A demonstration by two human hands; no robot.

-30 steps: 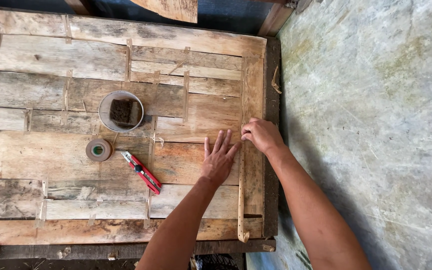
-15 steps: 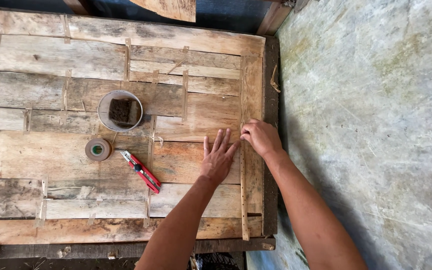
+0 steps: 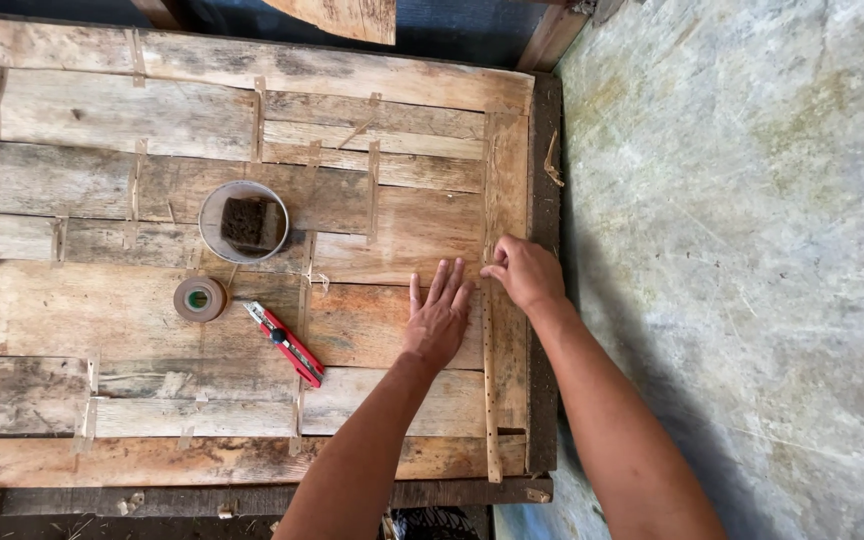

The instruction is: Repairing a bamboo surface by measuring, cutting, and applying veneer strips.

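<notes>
The left hand (image 3: 439,318) lies flat, palm down and fingers spread, on the wide woven mat of pale, flat wooden strips (image 3: 152,310) that covers the workbench. Just to its right, the right hand (image 3: 524,272) has its fingers curled together, pinching the upper end of a thin, narrow bamboo slat (image 3: 491,390) that runs straight down the mat's right edge toward the near side. Left of the hands, well apart from them, a red utility knife (image 3: 287,343) lies slanted on the mat, a small roll of brown tape (image 3: 199,298) beside it, and above that a round grey bowl holding a dark block (image 3: 244,221)
</notes>
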